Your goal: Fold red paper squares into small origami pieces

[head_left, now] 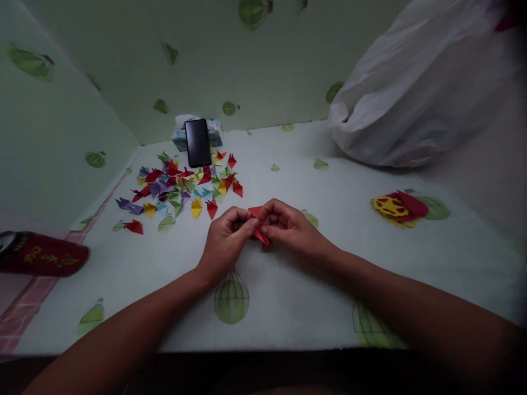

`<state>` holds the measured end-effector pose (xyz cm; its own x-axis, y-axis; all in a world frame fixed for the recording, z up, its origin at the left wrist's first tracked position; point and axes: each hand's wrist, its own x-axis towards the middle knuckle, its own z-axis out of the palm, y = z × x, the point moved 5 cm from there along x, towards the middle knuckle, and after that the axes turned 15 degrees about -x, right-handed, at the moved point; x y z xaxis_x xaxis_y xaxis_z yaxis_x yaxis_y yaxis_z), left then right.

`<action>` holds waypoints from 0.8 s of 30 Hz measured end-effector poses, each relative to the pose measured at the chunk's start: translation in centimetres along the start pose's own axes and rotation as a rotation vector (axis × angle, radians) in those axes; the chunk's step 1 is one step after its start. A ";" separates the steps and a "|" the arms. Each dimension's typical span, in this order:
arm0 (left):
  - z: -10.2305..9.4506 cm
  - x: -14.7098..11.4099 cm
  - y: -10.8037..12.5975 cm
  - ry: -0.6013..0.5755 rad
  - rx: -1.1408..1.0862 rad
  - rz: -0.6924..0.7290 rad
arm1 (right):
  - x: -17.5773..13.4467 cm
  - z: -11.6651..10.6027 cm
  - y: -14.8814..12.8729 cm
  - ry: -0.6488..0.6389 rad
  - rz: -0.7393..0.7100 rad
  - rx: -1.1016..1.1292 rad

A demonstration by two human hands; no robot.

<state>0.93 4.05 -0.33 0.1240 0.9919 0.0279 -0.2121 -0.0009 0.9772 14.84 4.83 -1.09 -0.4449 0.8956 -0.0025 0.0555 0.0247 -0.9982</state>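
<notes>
Between both hands, above the middle of the table, is a small piece of folded red paper (261,236). My left hand (229,235) pinches its left side between thumb and curled fingers. From the other side my right hand (286,224) grips it, thumb tip close to the left thumb. The fingers cover much of the paper, so its full shape is hidden. Beyond my left hand lies a spread of small folded paper cranes (177,186) in red, yellow, green, blue and purple.
A black phone (198,144) leans on a tissue box (215,131) behind the cranes. At the left edge is a red can (49,254). Red and yellow paper cutouts (397,207) lie on the right of the table (288,307). A big white plastic bag (403,104) stands back right.
</notes>
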 end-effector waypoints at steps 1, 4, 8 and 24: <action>0.0 0.0 0.0 0.006 0.010 0.001 | 0.0 0.0 0.0 -0.006 -0.002 -0.005; -0.2 0.2 -0.1 0.011 0.035 -0.001 | 0.0 0.0 -0.1 -0.005 -0.010 -0.038; -0.3 0.3 -0.1 -0.005 0.041 -0.008 | 0.0 -0.2 -0.1 -0.011 -0.015 -0.082; 0.4 0.3 -0.2 -0.057 0.079 -0.068 | 0.1 -1.1 -0.5 0.064 -0.122 -0.318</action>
<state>1.38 4.25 -0.45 0.1912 0.9811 -0.0291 -0.1251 0.0537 0.9907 15.73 5.35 -0.49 -0.4091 0.9033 0.1293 0.2854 0.2613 -0.9221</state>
